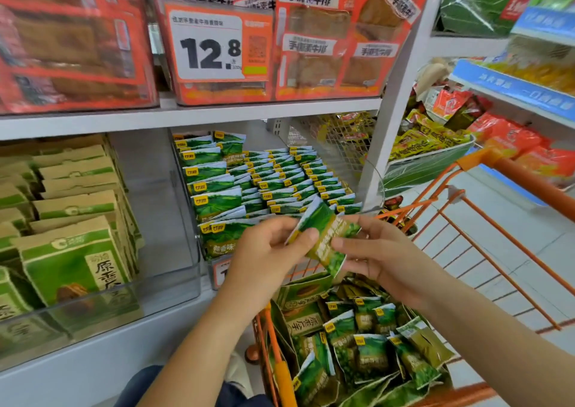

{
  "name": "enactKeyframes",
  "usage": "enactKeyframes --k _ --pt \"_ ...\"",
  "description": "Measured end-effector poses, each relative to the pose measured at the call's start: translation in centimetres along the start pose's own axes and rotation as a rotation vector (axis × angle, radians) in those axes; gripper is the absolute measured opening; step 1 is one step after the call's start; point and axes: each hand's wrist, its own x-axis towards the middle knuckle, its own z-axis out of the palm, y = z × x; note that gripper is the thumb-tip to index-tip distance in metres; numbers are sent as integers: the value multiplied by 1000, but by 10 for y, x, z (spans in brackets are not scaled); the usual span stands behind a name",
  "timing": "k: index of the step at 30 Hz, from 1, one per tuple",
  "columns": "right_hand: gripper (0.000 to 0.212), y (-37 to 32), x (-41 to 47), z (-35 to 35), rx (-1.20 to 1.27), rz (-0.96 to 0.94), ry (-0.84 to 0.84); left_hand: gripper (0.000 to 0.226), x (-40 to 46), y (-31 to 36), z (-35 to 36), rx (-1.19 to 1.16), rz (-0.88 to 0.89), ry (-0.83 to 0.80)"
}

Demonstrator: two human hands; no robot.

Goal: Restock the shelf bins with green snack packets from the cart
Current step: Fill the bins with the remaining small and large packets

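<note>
Green snack packets [322, 238] sit pinched between both hands, held just in front of the shelf bin [199, 242] and above the cart [466, 207]. Left hand [264, 257] grips the upper-left end, thumb on top w/ fingers curled underneath; right hand [370, 251] pinches the lower-right end, thumb and fingers clamped on the packet edge. Looks like a small stack, tilted diagonally, but can't tell how many.

Bin behind the hands is clear plastic, already holding rows of the same green packets [280, 182] standing upright, front rows touching the bin's front wall. More loose green packets [370, 357] lie heaped in the orange wire cart below the hands, mixed w/ a few kraft-and-green boxes [301, 316].

To the left, another clear bin w/ kraft-green boxes [74, 251]. Upper shelf has orange-red packs [326, 39] and a price tag reading 12.8 [214, 46]. Yellow packs [426, 139] in a bin to the right, beyond the shelf upright
</note>
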Motion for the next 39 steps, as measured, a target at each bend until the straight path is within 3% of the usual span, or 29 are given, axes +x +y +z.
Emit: enactKeyframes --k 2,4,6,9,11,16,26,28,30,35,39 --pt "35 -6 1 5 -244 -39 -65 14 -1 -4 -2 165 95 89" --pt "8 -18 5 14 -483 -150 -131 11 -2 -6 -6 307 187 168" --pt "28 -29 19 19 -598 -217 -88 9 -3 -5 -10 407 295 310" --pt "35 -46 61 17 -552 -283 90 29 3 -7 -29 681 409 557" --pt "26 -52 99 17 -462 -220 171 35 11 -11 -49 824 333 643" --pt "52 -38 189 47 -438 -79 175 46 26 -13 -71 796 35 588" --pt "51 -7 283 87 -314 -117 315 59 35 -16 -69 866 60 566" --pt "38 -1 287 90 -370 -159 379 59 35 -17 -69 865 66 571" --pt "39 6 291 90 -475 -220 429 59 35 -17 -69 865 79 572" --pt "62 -4 267 83 -598 -190 395 51 36 -16 -61 865 124 539" --pt "45 -23 210 59 -518 -321 340 40 32 -8 -48 831 337 568"
